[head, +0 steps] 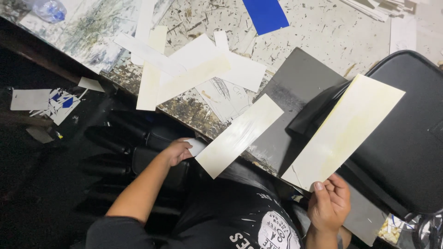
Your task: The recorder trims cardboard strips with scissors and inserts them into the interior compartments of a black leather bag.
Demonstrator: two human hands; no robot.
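Observation:
My right hand (pixel 328 203) pinches the near corner of a long cream-white rectangular sheet (pixel 346 129) with a black film (pixel 318 108) partly peeled back along its left edge. My left hand (pixel 177 151), lower and over the dark floor, grips a small white scrap (pixel 197 146). Just right of that scrap, a second cream strip (pixel 240 134) hangs over the table's edge, resting partly on a dark grey sheet (pixel 295 92).
The paint-stained table (pixel 332 32) carries several overlapping white and cream strips (pixel 184 74), a blue rectangle (pixel 265 14) and a plastic bottle (pixel 48 9). A black chair (pixel 406 138) stands at right. Paper scraps (pixel 46 103) lie on the dark floor at left.

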